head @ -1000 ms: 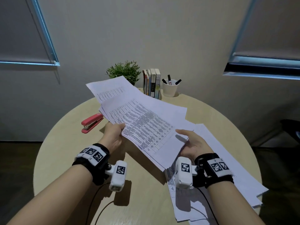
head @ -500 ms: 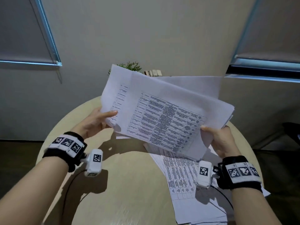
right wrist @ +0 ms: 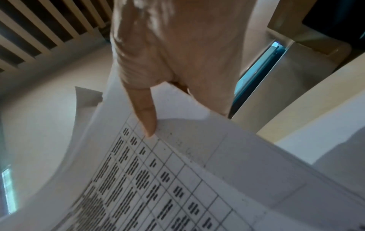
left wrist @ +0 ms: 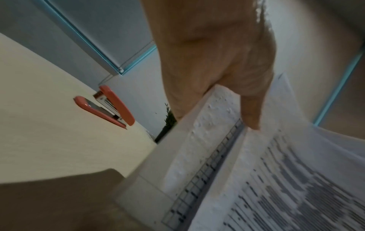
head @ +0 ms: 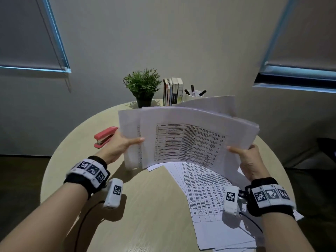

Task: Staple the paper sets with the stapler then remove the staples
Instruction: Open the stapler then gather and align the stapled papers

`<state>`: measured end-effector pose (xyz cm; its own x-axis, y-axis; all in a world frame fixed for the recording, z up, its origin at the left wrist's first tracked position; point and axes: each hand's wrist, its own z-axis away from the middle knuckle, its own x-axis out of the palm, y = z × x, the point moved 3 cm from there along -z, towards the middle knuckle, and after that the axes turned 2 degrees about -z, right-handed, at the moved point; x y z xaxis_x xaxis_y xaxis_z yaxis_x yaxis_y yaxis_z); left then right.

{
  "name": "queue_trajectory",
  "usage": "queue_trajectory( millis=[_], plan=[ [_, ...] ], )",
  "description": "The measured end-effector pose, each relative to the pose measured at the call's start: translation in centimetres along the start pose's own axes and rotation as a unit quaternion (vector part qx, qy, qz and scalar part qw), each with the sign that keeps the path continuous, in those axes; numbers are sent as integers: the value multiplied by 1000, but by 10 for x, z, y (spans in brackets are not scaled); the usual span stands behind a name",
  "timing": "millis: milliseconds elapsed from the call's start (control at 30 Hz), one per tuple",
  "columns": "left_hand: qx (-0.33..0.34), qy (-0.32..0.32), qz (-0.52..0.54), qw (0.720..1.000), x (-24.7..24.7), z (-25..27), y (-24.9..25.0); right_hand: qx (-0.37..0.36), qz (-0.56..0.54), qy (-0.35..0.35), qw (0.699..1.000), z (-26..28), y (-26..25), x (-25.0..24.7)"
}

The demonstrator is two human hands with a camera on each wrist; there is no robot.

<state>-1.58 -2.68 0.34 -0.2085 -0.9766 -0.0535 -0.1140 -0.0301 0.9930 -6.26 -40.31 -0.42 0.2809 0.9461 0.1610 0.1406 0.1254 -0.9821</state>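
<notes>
A set of printed sheets (head: pixel 189 140) stands nearly upright over the round table, its lower edge just above the tabletop. My left hand (head: pixel 121 145) pinches its left edge, thumb on the front. My right hand (head: pixel 245 157) pinches the right edge the same way. In the left wrist view the thumb (left wrist: pixel 250 109) presses the paper set (left wrist: pixel 256 179); in the right wrist view the thumb (right wrist: pixel 146 118) lies on the printed table of the paper set (right wrist: pixel 158 179). The red stapler (head: pixel 105 136) (left wrist: pixel 110 106) lies on the table left of my left hand, apart from it.
More printed sheets (head: pixel 211 197) lie spread on the table (head: pixel 149 215) at the right, reaching its edge. At the back stand a potted plant (head: pixel 142 87), a row of books (head: pixel 172 91) and a white cup of markers (head: pixel 193 94).
The set was lifted off the table, swung upright, then lowered so its bottom edge comes near the tabletop. Both hands kept their hold. The stapler and plant are back in sight.
</notes>
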Motion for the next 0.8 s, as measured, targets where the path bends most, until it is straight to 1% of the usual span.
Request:
queue_trajectory(
  millis=[100, 200, 267, 367, 400, 500, 600, 700, 800],
  plan=[
    [20, 36, -8, 999, 6, -8, 10, -12, 11, 5, 1000, -1, -6, 5],
    [49, 58, 18, 997, -1, -12, 27, -28, -7, 5, 1000, -1, -20, 2],
    [52, 44, 32, 997, -7, -13, 32, -19, -21, -1, 1000, -2, -22, -3],
    [17, -19, 24, 999, -1, -12, 21, 9, 3, 7, 1000, -4, -11, -3],
    [6, -24, 17, 1000, 3, -12, 13, 17, 14, 11, 1000, -4, -6, 1],
    [7, 24, 2, 1000, 16, -11, 4, 10, 37, 13, 999, 0, -5, 15],
    [37, 53, 2, 998, 14, -14, 16, -23, 40, 3, 999, 1, -16, 19],
    [59, 46, 32, 997, 2, -17, 28, -46, 8, 28, 999, -3, -25, 10],
    [42, 16, 45, 998, -1, -16, 20, -36, 23, 52, 998, -1, -20, 5]
  ],
)
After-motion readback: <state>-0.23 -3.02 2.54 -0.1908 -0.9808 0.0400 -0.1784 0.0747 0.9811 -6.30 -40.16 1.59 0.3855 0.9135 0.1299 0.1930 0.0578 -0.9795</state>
